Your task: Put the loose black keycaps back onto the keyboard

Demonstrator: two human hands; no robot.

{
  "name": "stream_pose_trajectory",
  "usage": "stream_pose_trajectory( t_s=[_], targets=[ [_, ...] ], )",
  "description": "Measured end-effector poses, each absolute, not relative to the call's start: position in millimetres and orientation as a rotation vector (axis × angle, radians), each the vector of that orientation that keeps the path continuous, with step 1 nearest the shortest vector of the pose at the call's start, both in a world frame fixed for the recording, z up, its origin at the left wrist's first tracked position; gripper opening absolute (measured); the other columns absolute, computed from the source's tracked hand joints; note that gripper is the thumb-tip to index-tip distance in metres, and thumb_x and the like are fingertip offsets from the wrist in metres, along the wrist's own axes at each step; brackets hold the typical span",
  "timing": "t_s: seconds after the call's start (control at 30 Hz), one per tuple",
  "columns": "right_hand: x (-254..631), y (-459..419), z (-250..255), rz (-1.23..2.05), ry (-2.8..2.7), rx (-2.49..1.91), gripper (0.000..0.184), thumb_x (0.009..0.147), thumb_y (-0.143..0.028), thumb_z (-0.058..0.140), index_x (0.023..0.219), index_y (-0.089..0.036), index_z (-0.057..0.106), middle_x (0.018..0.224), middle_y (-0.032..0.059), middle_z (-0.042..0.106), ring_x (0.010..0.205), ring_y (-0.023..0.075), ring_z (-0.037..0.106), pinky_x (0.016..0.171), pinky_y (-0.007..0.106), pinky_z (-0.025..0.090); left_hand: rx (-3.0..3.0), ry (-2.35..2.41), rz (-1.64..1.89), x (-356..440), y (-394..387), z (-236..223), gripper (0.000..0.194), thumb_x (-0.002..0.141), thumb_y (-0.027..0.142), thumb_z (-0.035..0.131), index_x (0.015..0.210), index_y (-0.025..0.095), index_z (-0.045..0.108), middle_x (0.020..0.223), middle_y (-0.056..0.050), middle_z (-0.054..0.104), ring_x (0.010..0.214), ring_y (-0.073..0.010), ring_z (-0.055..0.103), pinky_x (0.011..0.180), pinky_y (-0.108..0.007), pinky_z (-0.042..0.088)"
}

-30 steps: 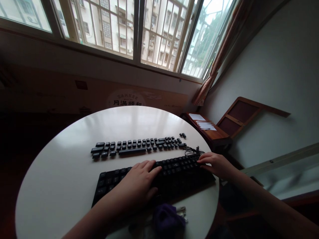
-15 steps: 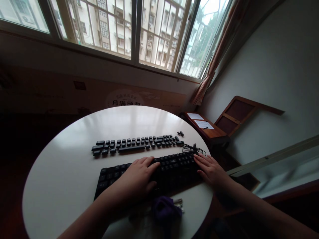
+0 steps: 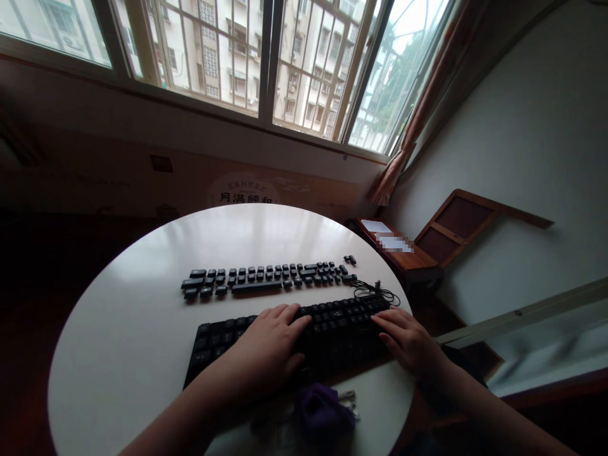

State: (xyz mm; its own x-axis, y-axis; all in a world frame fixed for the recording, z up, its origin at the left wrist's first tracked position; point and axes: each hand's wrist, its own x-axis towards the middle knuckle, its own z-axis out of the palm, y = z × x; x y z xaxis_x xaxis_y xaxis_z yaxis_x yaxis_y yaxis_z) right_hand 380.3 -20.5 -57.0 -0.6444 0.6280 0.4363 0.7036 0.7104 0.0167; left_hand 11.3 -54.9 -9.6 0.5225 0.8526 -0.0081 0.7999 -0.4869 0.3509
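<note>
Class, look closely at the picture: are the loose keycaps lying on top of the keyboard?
No, the loose keycaps lie in rows on the white table, beyond the keyboard.

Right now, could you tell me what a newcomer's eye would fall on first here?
Probably the rows of loose black keycaps laid out across the round white table. Just nearer lies the black keyboard, with the left hand over its middle and the right hand at its right end.
</note>
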Motion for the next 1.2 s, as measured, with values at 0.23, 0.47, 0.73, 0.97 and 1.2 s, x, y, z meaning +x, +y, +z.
stream_pose_trajectory(
  t_s=[0.23,0.47,0.73,0.97,1.2],
  targets=[
    [372.5,5.8,-23.4,-0.219,-2.687,-0.91,0.023,0.099,-0.025,0.053,0.109,-0.023,0.073,0.103,0.0073,0.075,0.092,0.0213,0.07,0.101,0.048,0.05,2.447,1.387,0.204,11.0,-56.8,-5.6,0.066,0.085,0.031,0.066,0.149,0.023,0.051,0.157,-0.014,0.043,0.144,-0.0357,0.04,0.119,-0.051,0.031],
    [373.8,111.2,12.6,-0.132,-2.576,-1.148,0.027,0.095,-0.031,0.056,0.115,-0.025,0.074,0.118,0.0101,0.072,0.115,0.0282,0.065,0.104,0.048,0.049,2.433,1.396,0.199,11.6,-56.7,-5.9,0.066,0.084,0.029,0.066,0.149,0.022,0.051,0.158,-0.014,0.041,0.144,-0.0371,0.04,0.119,-0.054,0.031],
    [355.1,209.1,-15.5,0.009,-2.652,-1.296,0.037,0.084,-0.032,0.069,0.121,-0.022,0.072,0.127,0.0114,0.069,0.12,0.0294,0.064,0.106,0.047,0.049,2.415,1.387,0.295,9.4,-56.9,-12.3,0.065,0.082,0.03,0.067,0.146,0.025,0.054,0.156,-0.013,0.044,0.141,-0.0374,0.043,0.118,-0.054,0.032],
    [342.3,220.9,-31.7,0.026,-2.682,-1.339,0.029,0.084,-0.033,0.072,0.11,-0.021,0.076,0.126,0.0126,0.069,0.121,0.0286,0.063,0.107,0.049,0.047,2.401,1.361,0.27,7.6,-58.4,-9.4,0.064,0.084,0.031,0.065,0.147,0.024,0.053,0.158,-0.014,0.042,0.142,-0.0382,0.042,0.118,-0.055,0.032],
    [326.6,203.4,-15.8,-0.065,-2.605,-1.191,0.015,0.087,-0.03,0.069,0.097,-0.023,0.078,0.126,0.0114,0.068,0.126,0.0316,0.058,0.111,0.054,0.043,2.392,1.366,0.251,7.8,-58.4,-9.9,0.066,0.083,0.031,0.066,0.147,0.025,0.053,0.159,-0.013,0.041,0.143,-0.0385,0.04,0.118,-0.056,0.031]
  ],
)
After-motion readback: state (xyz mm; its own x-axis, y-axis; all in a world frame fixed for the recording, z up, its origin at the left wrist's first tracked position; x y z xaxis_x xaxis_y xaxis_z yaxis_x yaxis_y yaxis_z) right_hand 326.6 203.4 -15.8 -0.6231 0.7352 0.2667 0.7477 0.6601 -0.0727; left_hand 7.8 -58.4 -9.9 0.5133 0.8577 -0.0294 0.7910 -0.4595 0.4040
